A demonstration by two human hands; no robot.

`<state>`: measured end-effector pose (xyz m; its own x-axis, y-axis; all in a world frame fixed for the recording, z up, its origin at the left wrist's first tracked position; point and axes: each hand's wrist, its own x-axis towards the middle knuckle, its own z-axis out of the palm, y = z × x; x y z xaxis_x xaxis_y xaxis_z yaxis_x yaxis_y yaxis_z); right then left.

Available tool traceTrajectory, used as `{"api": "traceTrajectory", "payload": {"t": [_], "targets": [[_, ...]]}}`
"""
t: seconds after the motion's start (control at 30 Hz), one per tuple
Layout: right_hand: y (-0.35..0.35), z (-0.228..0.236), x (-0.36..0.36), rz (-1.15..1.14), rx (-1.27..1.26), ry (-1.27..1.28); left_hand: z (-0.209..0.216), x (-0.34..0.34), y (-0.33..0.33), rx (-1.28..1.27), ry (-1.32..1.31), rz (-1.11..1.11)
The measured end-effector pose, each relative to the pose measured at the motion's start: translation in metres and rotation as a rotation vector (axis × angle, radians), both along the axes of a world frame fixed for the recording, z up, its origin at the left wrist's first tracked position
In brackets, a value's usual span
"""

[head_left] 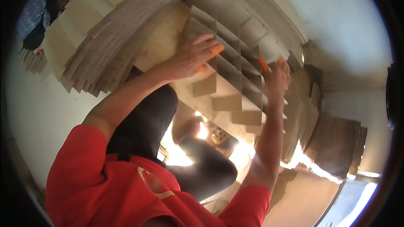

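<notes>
A cardboard divider grid (pixel 240 75) of crossed strips stands in front of me, its cells facing up and its strip ends jutting toward me. My left hand (pixel 193 56) is at the grid's left edge, thumb and fingers apart, with orange covers on the thumb and a finger. At the right edge of the grid is my right hand (pixel 277 77), slightly blurred, its fingers spread and orange covers on its thumb and a finger. Neither hand shows a clear grip on a strip; whether the fingertips touch the cardboard I cannot tell.
Stacked cardboard strips (pixel 122 29) fan out at the left, with more cardboard pieces (pixel 252 0) behind the grid. Another cardboard stack (pixel 334 143) stands at the right. A person's patterned sleeve (pixel 35 8) shows at the far left. Bright light glares around my bent legs (pixel 202 159).
</notes>
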<state>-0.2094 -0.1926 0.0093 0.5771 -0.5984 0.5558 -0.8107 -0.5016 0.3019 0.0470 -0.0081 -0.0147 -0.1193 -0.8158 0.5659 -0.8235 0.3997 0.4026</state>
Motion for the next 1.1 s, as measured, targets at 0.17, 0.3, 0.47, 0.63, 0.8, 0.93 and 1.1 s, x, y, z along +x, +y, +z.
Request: {"api": "traceTrajectory", "payload": {"t": [0.17,0.3,0.47,0.63,0.8,0.93,1.1], "targets": [[0.034,0.027,-0.011,-0.173,0.921,-0.098,0.007,0.014,-0.037,0.014,-0.196,0.039],[0.088,0.01,-0.003,0.28,0.976,-0.22,0.006,0.024,-0.078,0.204,-0.149,-0.189],[0.129,0.06,-0.004,0.107,0.669,-0.225,0.082,0.01,-0.061,0.094,-0.358,-0.189],[0.159,0.123,-0.012,0.246,-0.144,-0.19,0.163,0.004,0.061,-0.542,-0.678,0.186],[0.159,0.106,-0.057,0.169,-0.214,-0.115,0.149,0.089,0.1,-0.292,-0.862,0.74],[0.153,0.076,-0.09,-0.039,-0.067,-0.005,0.108,0.164,0.116,0.22,-0.942,1.046],[0.142,0.035,-0.181,-0.112,0.055,-0.079,0.098,0.16,0.102,0.35,-0.745,0.907]]}}
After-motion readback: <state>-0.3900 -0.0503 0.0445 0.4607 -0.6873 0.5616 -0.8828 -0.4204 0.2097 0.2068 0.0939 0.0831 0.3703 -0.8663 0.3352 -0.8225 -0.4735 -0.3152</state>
